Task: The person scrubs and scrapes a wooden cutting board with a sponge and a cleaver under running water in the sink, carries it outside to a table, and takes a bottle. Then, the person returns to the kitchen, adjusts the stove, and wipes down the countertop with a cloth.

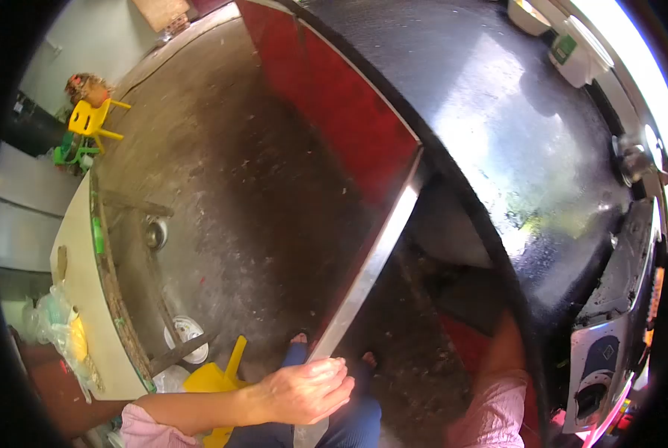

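My left hand is closed around the near end of the silver edge of an open cabinet door. That door swings out from the red-fronted counter toward my lap. My right forearm, in a pink sleeve, reaches into the dark open cabinet under the counter. The counter's edge hides my right hand, so its fingers and anything in them do not show. Inside the cabinet a pale surface is visible, too dim to name.
On the shiny black countertop stand a gas stove, a metal pot and a white tub. At left are a pale table with a plastic bag, a yellow stool and a white dish on the floor.
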Motion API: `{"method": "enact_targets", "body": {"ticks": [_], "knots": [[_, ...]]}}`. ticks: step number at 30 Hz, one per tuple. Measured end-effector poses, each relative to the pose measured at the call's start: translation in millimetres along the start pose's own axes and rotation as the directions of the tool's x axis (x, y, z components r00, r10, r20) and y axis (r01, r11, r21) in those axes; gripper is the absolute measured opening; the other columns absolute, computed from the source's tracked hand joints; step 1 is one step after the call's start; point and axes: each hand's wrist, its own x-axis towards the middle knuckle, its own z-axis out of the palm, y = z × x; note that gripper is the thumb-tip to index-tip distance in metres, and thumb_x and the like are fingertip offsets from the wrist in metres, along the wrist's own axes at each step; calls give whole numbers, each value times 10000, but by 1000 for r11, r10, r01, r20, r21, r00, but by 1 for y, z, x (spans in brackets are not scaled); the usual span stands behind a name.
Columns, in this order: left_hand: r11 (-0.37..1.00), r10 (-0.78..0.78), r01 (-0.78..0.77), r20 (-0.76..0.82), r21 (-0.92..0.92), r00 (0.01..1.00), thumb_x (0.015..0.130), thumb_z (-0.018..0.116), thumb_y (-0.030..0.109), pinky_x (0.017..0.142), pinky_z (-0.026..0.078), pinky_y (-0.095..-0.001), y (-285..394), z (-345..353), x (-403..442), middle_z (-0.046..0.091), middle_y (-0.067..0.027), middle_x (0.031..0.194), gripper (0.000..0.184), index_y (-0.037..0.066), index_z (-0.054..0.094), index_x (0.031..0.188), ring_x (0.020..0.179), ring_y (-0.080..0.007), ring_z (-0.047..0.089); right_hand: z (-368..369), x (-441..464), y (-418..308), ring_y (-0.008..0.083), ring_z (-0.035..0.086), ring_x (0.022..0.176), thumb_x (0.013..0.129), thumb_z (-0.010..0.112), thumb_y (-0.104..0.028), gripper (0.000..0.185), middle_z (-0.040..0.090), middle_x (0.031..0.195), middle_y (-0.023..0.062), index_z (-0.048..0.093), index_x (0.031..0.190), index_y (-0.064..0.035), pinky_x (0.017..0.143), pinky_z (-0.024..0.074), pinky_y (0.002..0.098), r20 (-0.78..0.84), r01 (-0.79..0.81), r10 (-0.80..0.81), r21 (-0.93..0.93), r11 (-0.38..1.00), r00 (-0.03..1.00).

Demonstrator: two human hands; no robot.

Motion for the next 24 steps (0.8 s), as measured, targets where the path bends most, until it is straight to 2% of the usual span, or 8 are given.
{"method": "enact_targets", "body": {"ticks": [4, 5, 6, 9, 19, 22, 23, 24], "knots": [[1000, 8, -9, -104, -13, 995, 762, 583, 201, 1006, 439, -343, 2, 11, -6, 642, -143, 917, 346, -45, 632, 1000, 1010, -285, 618, 8, 8, 17, 349, 650, 995, 971, 483, -266, 351, 678, 1068, 200, 622, 1176, -17, 879, 492, 442, 26, 47, -47, -9, 999, 999], [996, -36, 25, -128, -86, 991, 754, 571, 199, 1030, 424, -362, 5, 18, -8, 635, -152, 919, 342, -48, 627, 984, 1029, -297, 609, 11, 11, 21, 347, 650, 996, 970, 484, -263, 349, 679, 1068, 199, 623, 1177, -18, 878, 492, 441, 40, 57, -57, -6, 998, 998], [999, 22, -26, -147, -30, 989, 745, 566, 193, 1048, 411, -382, 3, 22, -9, 627, -148, 900, 334, -51, 625, 966, 1040, -305, 598, 16, 15, 25, 345, 650, 996, 970, 485, -259, 347, 679, 1067, 198, 624, 1178, -19, 878, 492, 440, 50, 70, -70, -3, 998, 996], [988, -33, 3, -195, -153, 980, 761, 568, 189, 1062, 394, -403, 2, 30, -6, 619, -151, 871, 237, -29, 618, 840, 1005, -329, 606, 29, 31, 27, 340, 651, 996, 968, 488, -249, 340, 681, 1065, 195, 625, 1180, -21, 876, 493, 436, 70, 110, -109, -11, 994, 992], [996, -21, 2, -227, -84, 974, 769, 558, 194, 1086, 358, -399, 2, 35, -3, 633, -155, 855, 236, -25, 612, 840, 1007, -301, 606, 31, 49, 25, 322, 655, 998, 963, 497, -216, 321, 686, 1060, 187, 631, 1188, -30, 871, 496, 425, 100, 142, -134, -78, 987, 986], [993, -24, -5, -236, -121, 972, 766, 555, 195, 1055, 392, -392, 3, 34, -4, 617, -145, 865, 217, -11, 601, 820, 1018, -302, 591, 30, 49, 20, 316, 656, 998, 961, 500, -206, 317, 687, 1058, 185, 633, 1190, -32, 869, 497, 422, 109, 158, -151, -57, 986, 982], [974, -53, 5, -204, -226, 977, 765, 554, 187, 1009, 436, -378, 4, 34, -7, 601, -139, 872, 197, 2, 596, 818, 1030, -306, 578, 30, 50, 17, 314, 657, 998, 961, 501, -203, 315, 688, 1057, 184, 634, 1191, -33, 869, 497, 421, 110, 162, -157, -35, 986, 981], [991, -7, -23, -218, -133, 976, 766, 557, 163, 939, 488, -367, 2, 27, -6, 592, -129, 863, 168, 7, 591, 817, 995, -305, 589, 15, 43, 11, 313, 657, 998, 960, 502, -199, 314, 688, 1057, 183, 634, 1192, -34, 868, 497, 420, 100, 137, -133, -33, 990, 986]]}}
